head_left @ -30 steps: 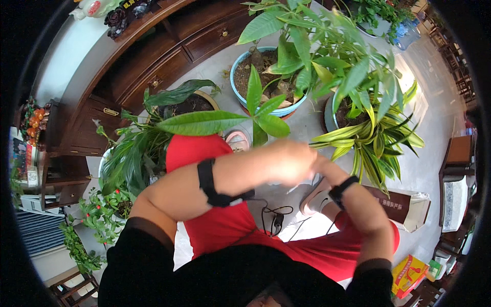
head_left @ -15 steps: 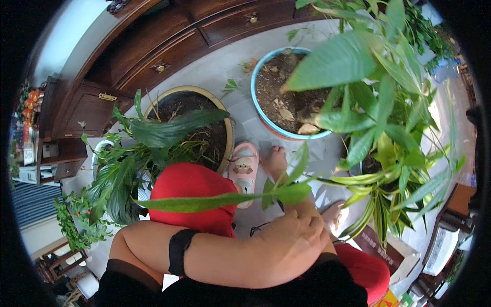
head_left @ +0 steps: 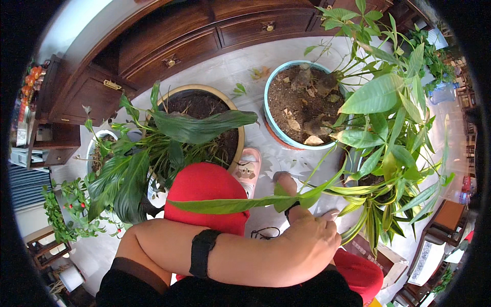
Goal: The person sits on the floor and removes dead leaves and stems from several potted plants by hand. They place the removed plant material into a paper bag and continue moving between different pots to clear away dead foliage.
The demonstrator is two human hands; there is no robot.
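Long green leaf (head_left: pixel 225 204) lies across the red knee, near the floor's middle. It looks soft and bendy; hold it low. Left hand (head_left: pixel 307 245) curls over it. Right hand is hidden.

We see a pale tiled floor (head_left: pixel 240 66) lit brightly, with fallen leaves scattered on it. Along the far side runs a dark wooden cabinet (head_left: pixel 179 41) with brass-handled drawers. On the left stands an open shelf unit (head_left: pixel 46 143); on the right, small wooden furniture (head_left: pixel 450 215).
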